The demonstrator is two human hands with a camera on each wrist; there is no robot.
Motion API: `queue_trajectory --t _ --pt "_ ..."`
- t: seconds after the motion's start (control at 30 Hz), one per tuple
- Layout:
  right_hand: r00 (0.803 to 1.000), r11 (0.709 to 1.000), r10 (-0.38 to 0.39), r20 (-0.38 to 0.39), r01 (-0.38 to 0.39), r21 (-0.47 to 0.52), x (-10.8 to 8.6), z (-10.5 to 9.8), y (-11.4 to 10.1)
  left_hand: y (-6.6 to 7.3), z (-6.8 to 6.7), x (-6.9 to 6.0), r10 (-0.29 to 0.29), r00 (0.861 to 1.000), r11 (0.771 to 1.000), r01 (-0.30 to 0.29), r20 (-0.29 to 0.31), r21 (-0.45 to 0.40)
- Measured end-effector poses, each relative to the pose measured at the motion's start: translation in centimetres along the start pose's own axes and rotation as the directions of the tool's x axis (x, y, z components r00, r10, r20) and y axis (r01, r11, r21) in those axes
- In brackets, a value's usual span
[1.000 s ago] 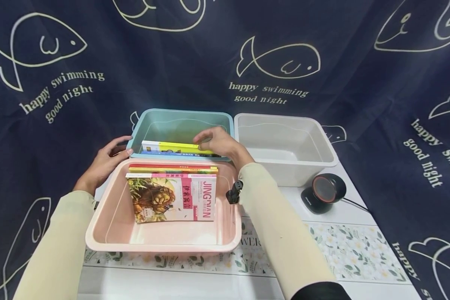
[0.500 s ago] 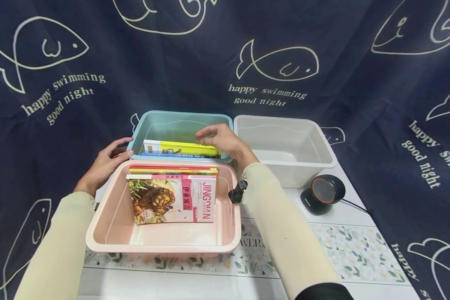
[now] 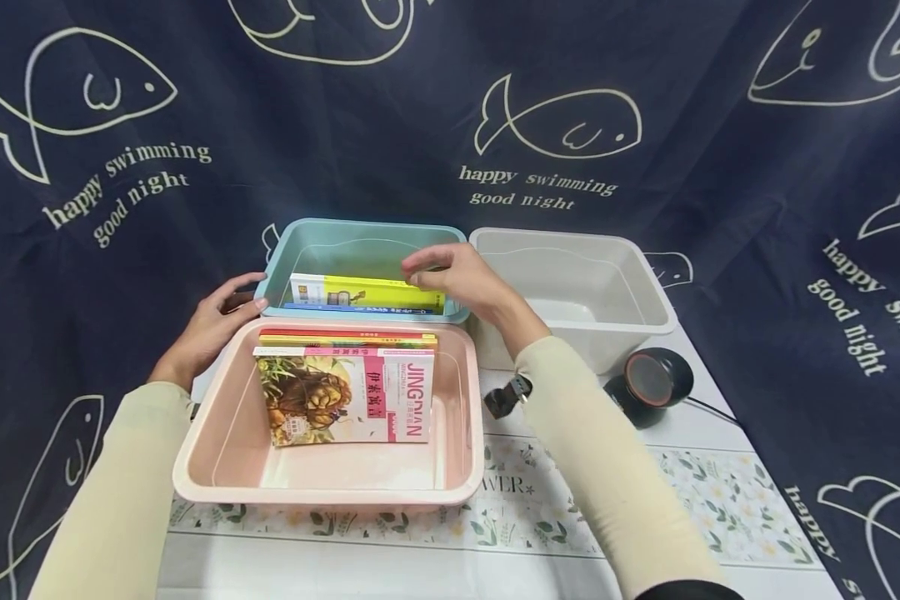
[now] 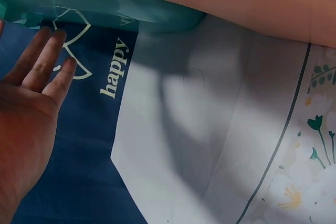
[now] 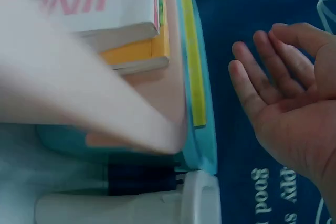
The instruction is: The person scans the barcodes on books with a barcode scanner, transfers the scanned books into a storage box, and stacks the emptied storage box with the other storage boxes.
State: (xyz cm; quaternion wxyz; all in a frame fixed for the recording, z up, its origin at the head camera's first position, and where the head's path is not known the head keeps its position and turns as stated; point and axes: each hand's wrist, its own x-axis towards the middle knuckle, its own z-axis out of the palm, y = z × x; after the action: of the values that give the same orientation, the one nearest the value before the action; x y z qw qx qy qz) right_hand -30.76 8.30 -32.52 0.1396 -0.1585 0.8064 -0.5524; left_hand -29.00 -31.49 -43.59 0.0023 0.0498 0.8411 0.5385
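At the left end of the teal bin [image 3: 311,227], my left hand [image 3: 210,329] rests its fingertips against the rim; its fingers look extended in the left wrist view [image 4: 34,103]. A yellow and white book [image 3: 397,293] leans inside the teal bin behind a blue-spined book [image 3: 345,309]. Above the yellow book's right end is my right hand [image 3: 468,279], fingers loosely bent, holding nothing. In the right wrist view this hand [image 5: 289,87] is apart from the yellow book's edge [image 5: 193,56].
In front, a pink bin [image 3: 217,492] holds several books, including one with a lion cover [image 3: 345,396]. On the right are a white bin [image 3: 570,337] and a black round device [image 3: 656,377] with a cable. A dark blue curtain [image 3: 390,150] hangs behind.
My right hand has moved to the right and slightly up. More of the yellow book's cover shows, and it sits a little further right. The left hand has stayed at the rim.
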Motion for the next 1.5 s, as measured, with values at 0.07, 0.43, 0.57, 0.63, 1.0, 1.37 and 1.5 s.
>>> queue_trajectory --t 0.07,0.43,0.57,0.63,1.0,1.37,1.5 --pt "1.000 1.000 -0.016 -0.001 0.016 0.002 -1.3 -0.1 -0.1 -0.1 0.0 0.1 0.003 1.000 1.000 -0.003 0.004 -0.001" --pt "0.998 0.999 -0.053 0.046 0.052 0.016 -7.9 1.1 2.1 0.0 -0.1 -0.1 -0.004 1.000 1.000 0.004 0.004 0.002" --pt "0.998 0.999 -0.042 0.044 0.041 0.019 -8.6 1.5 3.0 0.1 -0.1 -0.1 -0.012 1.000 1.000 0.012 0.001 0.008" --pt "0.999 0.999 -0.031 0.035 0.030 0.026 -8.6 1.7 3.3 0.0 0.0 0.0 -0.012 1.000 1.000 0.012 0.004 0.011" --pt "0.999 0.999 -0.031 0.033 0.032 -0.030 -7.7 3.2 3.7 -0.2 -0.1 0.1 -0.004 1.000 1.000 0.004 -0.001 0.023" --pt "0.997 0.998 -0.048 0.063 0.050 -0.036 -7.4 4.3 3.0 0.0 -0.2 0.1 -0.019 1.000 0.999 0.018 0.015 0.031" --pt "0.995 0.996 -0.054 0.080 0.060 -0.071 -7.1 5.0 2.9 0.0 -0.2 0.0 -0.027 0.999 0.999 0.026 0.019 0.036"
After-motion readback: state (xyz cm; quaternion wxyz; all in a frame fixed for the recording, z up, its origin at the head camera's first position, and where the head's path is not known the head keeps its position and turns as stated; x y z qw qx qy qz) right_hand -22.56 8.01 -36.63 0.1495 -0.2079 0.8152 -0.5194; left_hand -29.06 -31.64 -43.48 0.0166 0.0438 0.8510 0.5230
